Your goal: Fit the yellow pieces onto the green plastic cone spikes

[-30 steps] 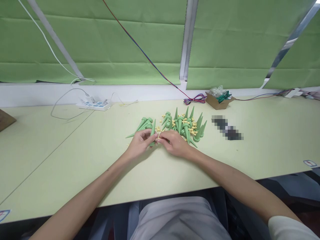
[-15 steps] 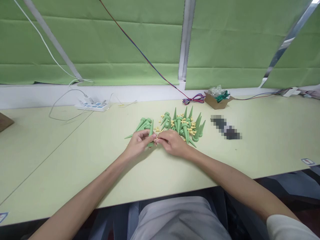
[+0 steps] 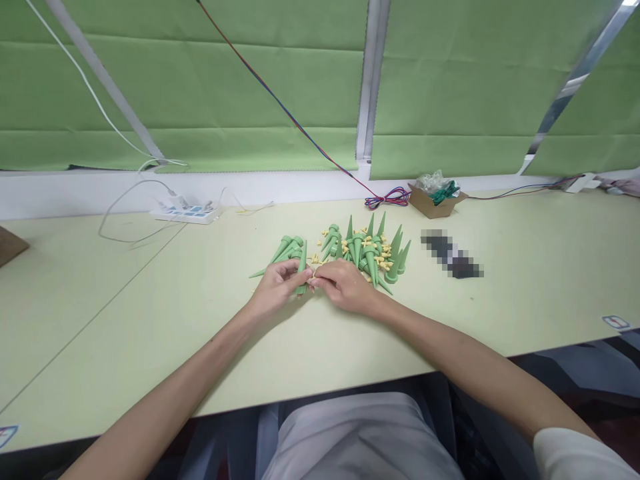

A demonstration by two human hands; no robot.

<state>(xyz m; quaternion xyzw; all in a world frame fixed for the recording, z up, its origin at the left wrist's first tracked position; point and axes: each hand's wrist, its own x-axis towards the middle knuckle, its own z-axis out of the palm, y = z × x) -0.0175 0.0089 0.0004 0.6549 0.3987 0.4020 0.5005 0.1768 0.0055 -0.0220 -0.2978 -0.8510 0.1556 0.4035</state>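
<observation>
My left hand (image 3: 274,285) is closed round a green plastic watering spike (image 3: 303,256), which stands with its tip up. My right hand (image 3: 346,285) is pinched against the spike's side, fingertips meeting those of the left. Between the fingertips shows a bit of a small yellow plastic valve (image 3: 313,272), mostly hidden. Just behind the left hand lies a small group of green spikes (image 3: 289,248). Beyond the right hand is a larger heap of spikes (image 3: 370,253), some upright and some lying, with yellow valves (image 3: 385,257) among them.
At the back of the pale table (image 3: 350,353) are a power strip (image 3: 187,212), a coiled red-and-blue cable (image 3: 387,198) and a small cardboard box (image 3: 434,205) holding clear plastic and green material. A blurred-out dark item (image 3: 453,255) lies to the right. Another cardboard piece (image 3: 11,245) sits far left.
</observation>
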